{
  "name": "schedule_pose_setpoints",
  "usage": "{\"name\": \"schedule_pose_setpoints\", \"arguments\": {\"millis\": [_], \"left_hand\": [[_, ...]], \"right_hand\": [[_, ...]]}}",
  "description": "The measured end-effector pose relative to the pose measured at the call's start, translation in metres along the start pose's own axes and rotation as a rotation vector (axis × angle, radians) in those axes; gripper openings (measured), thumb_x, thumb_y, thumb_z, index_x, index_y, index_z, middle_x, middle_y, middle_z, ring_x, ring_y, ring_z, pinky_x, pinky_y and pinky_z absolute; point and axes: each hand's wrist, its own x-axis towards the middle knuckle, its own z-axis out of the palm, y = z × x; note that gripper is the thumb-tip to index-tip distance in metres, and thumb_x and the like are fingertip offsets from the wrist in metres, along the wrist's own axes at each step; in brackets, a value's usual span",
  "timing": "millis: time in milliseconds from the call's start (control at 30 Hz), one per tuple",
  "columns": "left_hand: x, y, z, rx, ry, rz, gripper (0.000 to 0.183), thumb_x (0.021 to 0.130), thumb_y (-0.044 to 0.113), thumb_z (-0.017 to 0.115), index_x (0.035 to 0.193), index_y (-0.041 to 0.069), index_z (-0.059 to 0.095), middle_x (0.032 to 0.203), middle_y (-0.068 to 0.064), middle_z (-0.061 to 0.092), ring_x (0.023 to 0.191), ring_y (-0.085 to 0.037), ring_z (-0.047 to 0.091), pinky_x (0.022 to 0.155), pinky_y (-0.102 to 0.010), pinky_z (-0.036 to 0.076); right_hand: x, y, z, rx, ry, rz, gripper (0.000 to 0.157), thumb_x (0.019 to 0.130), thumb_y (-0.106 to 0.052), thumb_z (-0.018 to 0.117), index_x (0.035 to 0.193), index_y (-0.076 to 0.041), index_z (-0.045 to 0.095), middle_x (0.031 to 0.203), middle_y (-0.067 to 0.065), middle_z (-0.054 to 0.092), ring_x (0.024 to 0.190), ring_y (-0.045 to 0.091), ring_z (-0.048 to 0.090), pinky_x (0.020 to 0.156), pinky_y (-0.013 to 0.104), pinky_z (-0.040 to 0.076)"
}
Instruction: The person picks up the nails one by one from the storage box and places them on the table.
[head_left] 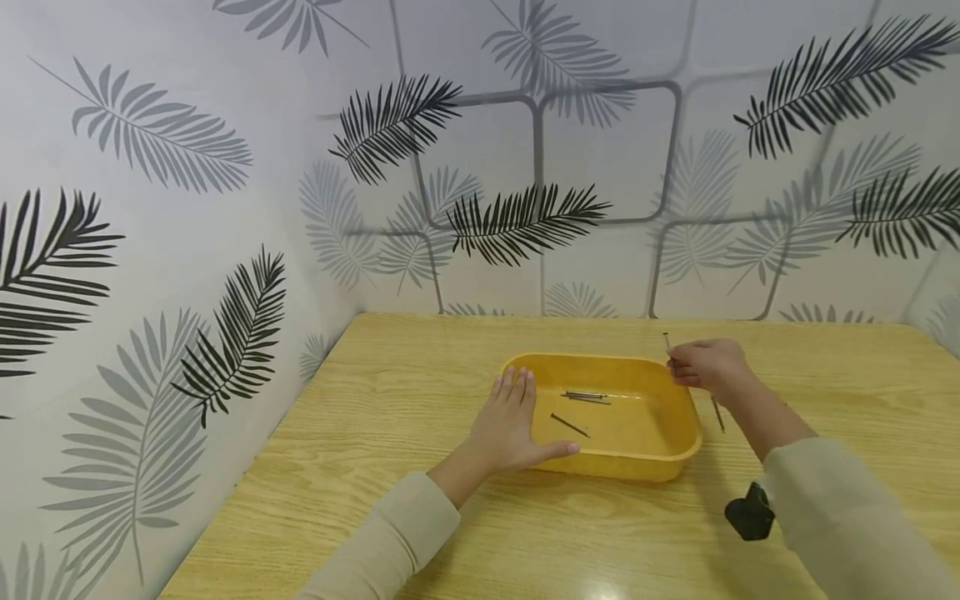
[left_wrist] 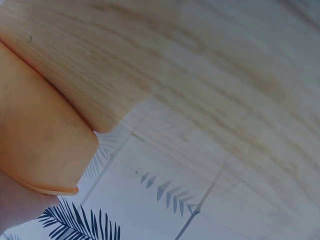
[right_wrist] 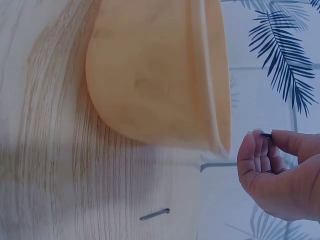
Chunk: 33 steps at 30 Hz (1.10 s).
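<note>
A yellow plastic tray [head_left: 678, 450] stands on the table with several nails [head_left: 570, 425] lying on its floor. My left hand [head_left: 510, 425] rests over the tray's left end, its fingers straight across the rim and the thumb stretched along the front edge. At the back right corner, my right hand [head_left: 705, 364] pinches a nail [head_left: 667, 340] between thumb and fingertips, the nail's head sticking up above them. In the right wrist view only a short dark end of this nail shows. Another nail [right_wrist: 155, 214] lies on the table beside the tray's right end, partly hidden by my right wrist in the head view.
The wood-grain table [head_left: 360, 433] reaches back to a wall [head_left: 480, 150] with a leaf pattern. A small black piece [head_left: 750, 512] sits at the right sleeve, above the table. Bare tabletop shows left of the tray and in front of it.
</note>
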Motion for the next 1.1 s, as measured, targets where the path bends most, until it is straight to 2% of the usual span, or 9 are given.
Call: {"name": "schedule_pose_setpoints", "arguments": {"millis": [400,567,1100], "left_hand": [[0.0,-0.002,-0.001,0.01,0.01,0.001,0.105,0.082,0.073,0.04,0.147,-0.004,0.013,0.154,-0.02,0.014,0.144,-0.032,0.005,0.119,-0.042,0.006],[-0.001,-0.001,-0.001,0.001,0.007,0.006,0.104,0.082,0.073,0.041,0.147,-0.004,0.013,0.154,-0.02,0.013,0.144,-0.033,0.005,0.119,-0.042,0.006],[0.001,0.0,-0.003,-0.002,-0.002,0.004,0.106,0.081,0.074,0.041,0.147,-0.004,0.012,0.154,-0.02,0.012,0.145,-0.032,0.004,0.119,-0.042,0.006]], "right_hand": [[-0.003,0.009,-0.021,0.002,0.02,0.002,0.05,0.095,-0.013,0.046,0.131,0.019,0.034,0.065,-0.012,0.06,0.061,0.0,0.06,0.065,0.017,0.055],[-0.003,0.013,-0.027,0.035,0.025,0.024,0.045,0.095,-0.011,0.047,0.128,0.017,0.038,0.063,-0.012,0.061,0.059,0.001,0.06,0.063,0.019,0.055],[-0.008,0.028,-0.059,-0.024,0.014,0.005,0.056,0.095,-0.013,0.043,0.132,0.025,0.026,0.064,-0.016,0.06,0.061,-0.002,0.06,0.065,0.017,0.055]]}}
